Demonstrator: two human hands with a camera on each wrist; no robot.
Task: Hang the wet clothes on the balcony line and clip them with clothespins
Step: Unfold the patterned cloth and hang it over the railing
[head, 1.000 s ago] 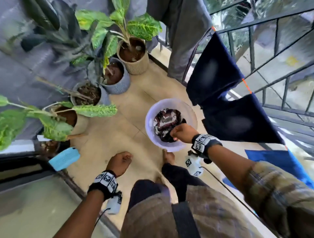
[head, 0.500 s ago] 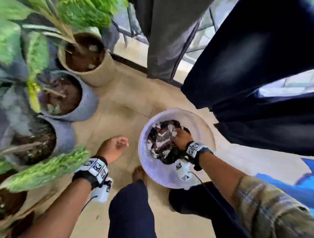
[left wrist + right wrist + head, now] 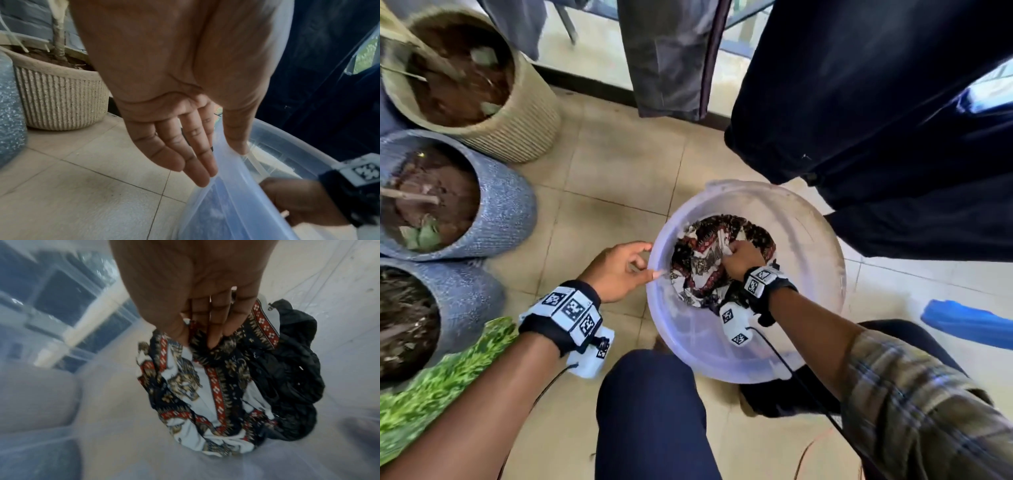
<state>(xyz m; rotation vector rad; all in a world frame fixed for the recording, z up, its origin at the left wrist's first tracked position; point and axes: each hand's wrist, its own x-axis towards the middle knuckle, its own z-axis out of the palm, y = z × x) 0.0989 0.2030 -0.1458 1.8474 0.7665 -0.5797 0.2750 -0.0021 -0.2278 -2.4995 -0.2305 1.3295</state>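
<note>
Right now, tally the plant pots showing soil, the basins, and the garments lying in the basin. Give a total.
Plant pots: 3 (beige ribbed pot, grey pot, second grey pot)
Basins: 1 (plastic basin)
Garments in the basin: 2 (patterned cloth, black garment)
Total: 6

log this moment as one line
step: pick garment | right hand: grips patterned cloth in basin | left hand: holds basin rim | clothespins: not seen
</note>
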